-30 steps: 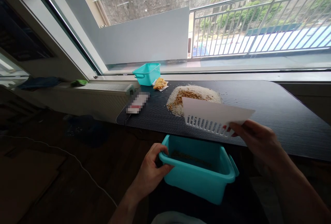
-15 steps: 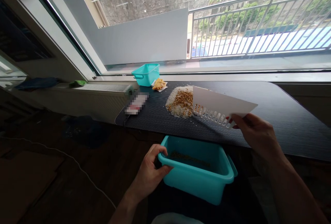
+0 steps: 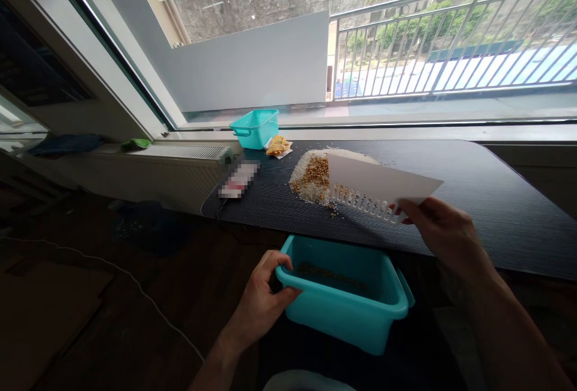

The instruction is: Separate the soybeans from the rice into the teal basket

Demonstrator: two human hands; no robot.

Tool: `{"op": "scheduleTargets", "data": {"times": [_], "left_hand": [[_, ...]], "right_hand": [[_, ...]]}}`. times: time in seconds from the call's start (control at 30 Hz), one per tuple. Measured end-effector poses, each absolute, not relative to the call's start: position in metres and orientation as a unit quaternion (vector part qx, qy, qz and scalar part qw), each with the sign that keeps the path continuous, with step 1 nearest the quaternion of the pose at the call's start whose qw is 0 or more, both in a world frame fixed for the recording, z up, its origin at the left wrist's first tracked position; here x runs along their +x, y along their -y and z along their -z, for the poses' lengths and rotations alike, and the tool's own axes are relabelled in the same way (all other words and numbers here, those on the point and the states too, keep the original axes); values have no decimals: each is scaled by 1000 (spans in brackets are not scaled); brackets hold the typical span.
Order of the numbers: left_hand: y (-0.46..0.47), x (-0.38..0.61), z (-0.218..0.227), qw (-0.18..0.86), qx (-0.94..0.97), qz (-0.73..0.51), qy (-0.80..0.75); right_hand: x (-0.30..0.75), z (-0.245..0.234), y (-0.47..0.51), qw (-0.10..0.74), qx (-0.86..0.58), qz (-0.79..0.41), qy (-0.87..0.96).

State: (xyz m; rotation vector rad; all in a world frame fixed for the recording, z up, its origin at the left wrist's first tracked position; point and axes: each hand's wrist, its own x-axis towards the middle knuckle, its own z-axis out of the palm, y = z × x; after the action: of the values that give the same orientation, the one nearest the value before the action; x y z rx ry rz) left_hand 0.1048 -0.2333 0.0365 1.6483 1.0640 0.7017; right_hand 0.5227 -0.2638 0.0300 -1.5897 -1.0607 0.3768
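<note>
My left hand [image 3: 265, 286] grips the left rim of a turquoise plastic bin [image 3: 342, 313], which sits below the table's front edge with some small, dark-looking grains on its bottom. In my right hand [image 3: 444, 225] is a white slotted sheet [image 3: 383, 179], pinched at its right end with the slots along the lower edge. Its left end stands at a pile of white grains [image 3: 315, 191] and golden-brown beans [image 3: 317, 169] on the table, hiding part of the pile. A few stray grains lie just in front of the pile.
The black table [image 3: 478, 198] runs along the window. On its left side are a smaller turquoise basket [image 3: 256, 132], a crumpled yellow cloth [image 3: 278, 145] and a blurred-out flat object [image 3: 238, 179]. A radiator [image 3: 180, 153] stands further left, and a white cable [image 3: 135, 283] crosses the floor.
The slotted sheet in my right hand has shifted slightly left into the pile. A small cluster of grains now lies at the pile's front edge. My left hand stays on the bin.
</note>
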Motion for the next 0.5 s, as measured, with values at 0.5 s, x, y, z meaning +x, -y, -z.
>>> {"op": "scheduleTargets", "data": {"times": [0.5], "left_hand": [[234, 106, -39, 515, 673, -294, -442]], "right_hand": [[516, -23, 270, 572, -672, -171, 438]]}}
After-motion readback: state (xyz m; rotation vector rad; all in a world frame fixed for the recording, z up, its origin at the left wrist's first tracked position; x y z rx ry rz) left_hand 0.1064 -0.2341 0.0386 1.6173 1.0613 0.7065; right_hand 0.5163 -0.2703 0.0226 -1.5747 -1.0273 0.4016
